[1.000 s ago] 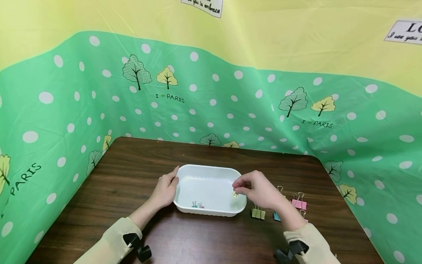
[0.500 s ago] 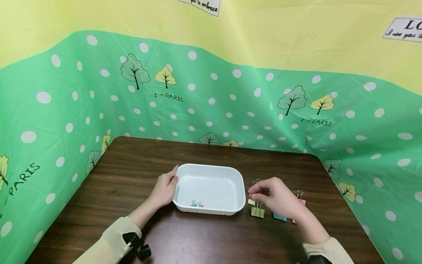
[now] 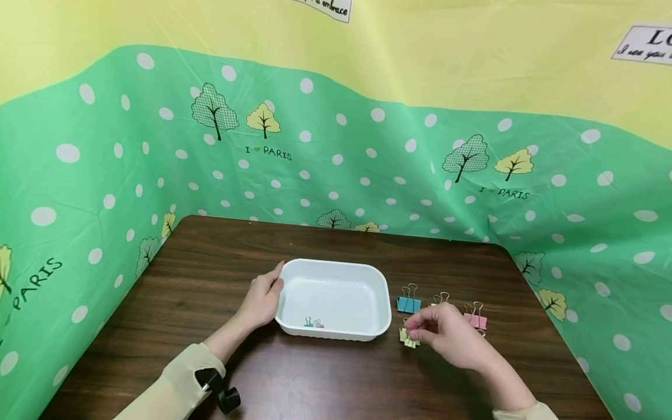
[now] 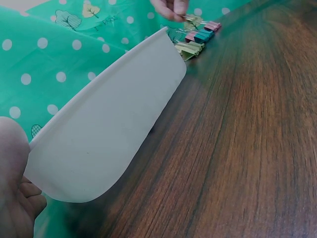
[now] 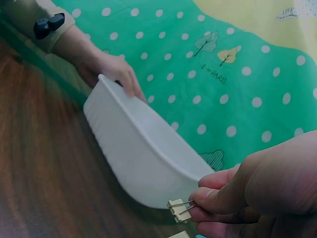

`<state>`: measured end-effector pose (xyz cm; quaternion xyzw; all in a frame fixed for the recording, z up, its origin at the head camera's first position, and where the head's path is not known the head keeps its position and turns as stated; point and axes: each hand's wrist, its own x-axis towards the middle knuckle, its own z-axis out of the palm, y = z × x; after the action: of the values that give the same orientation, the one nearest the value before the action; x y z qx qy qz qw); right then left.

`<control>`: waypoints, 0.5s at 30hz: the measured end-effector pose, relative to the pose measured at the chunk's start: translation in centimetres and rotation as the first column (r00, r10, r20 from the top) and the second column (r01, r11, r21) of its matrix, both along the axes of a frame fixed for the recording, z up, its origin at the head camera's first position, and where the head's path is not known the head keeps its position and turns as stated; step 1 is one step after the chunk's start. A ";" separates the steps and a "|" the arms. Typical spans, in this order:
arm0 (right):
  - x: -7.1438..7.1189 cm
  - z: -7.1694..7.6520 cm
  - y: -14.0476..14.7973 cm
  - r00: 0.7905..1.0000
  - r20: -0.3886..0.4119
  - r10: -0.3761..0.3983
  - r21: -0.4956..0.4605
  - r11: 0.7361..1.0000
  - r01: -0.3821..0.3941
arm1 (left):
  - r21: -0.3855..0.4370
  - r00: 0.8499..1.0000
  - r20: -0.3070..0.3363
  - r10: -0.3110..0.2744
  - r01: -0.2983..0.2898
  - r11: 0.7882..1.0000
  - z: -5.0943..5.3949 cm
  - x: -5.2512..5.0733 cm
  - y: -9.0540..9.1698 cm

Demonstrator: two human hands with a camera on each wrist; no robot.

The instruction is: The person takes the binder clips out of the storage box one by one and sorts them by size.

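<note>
My left hand (image 3: 264, 298) grips the left end of a white plastic tray (image 3: 336, 335), thumb at the rim. In the head view, a small green binder clip (image 3: 308, 322) and a small pink binder clip (image 3: 319, 324) lie in the tray near its front wall. Just right of the tray, my right hand (image 3: 446, 333) pinches a small yellow binder clip (image 5: 179, 210) by its wire handles. That clip overlaps a larger yellow binder clip (image 3: 403, 335) on the table; whether they touch, I cannot tell. Behind them lies a blue binder clip (image 3: 408, 304).
A pink binder clip (image 3: 475, 321) and other clips, partly hidden by my right hand, lie farther right on the dark wooden table (image 3: 336, 379). A green and yellow printed cloth (image 3: 336, 175) hangs around the table's back and sides.
My right hand has moved from above the tray's right end to the right and toward me, carrying the small yellow binder clip out. The left hand still holds the tray.
</note>
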<state>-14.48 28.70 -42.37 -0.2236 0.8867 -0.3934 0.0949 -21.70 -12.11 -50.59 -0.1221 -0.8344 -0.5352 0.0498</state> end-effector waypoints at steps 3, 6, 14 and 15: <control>0.2 -0.9 0.1 1.000 0.002 0.027 -0.008 1.000 -0.027 | -0.001 1.000 0.001 -0.003 0.003 1.000 0.0 0.0 0.0; 0.5 -1.8 0.3 0.999 0.003 0.049 -0.018 0.999 -0.049 | -0.002 1.000 0.003 -0.002 0.002 1.000 0.0 0.0 0.0; 0.8 -3.5 0.6 0.998 0.026 0.057 -0.033 0.998 -0.056 | -0.003 1.000 0.004 0.000 0.000 1.000 0.1 0.0 0.0; 0.8 -3.7 0.7 0.998 0.028 0.057 -0.028 0.998 -0.056 | -0.003 1.000 0.004 0.001 -0.001 1.000 0.1 0.1 0.0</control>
<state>-13.71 29.39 -46.08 -0.2443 0.8731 -0.4058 0.1155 -21.64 -12.08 -50.49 -0.1204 -0.8353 -0.5342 0.0482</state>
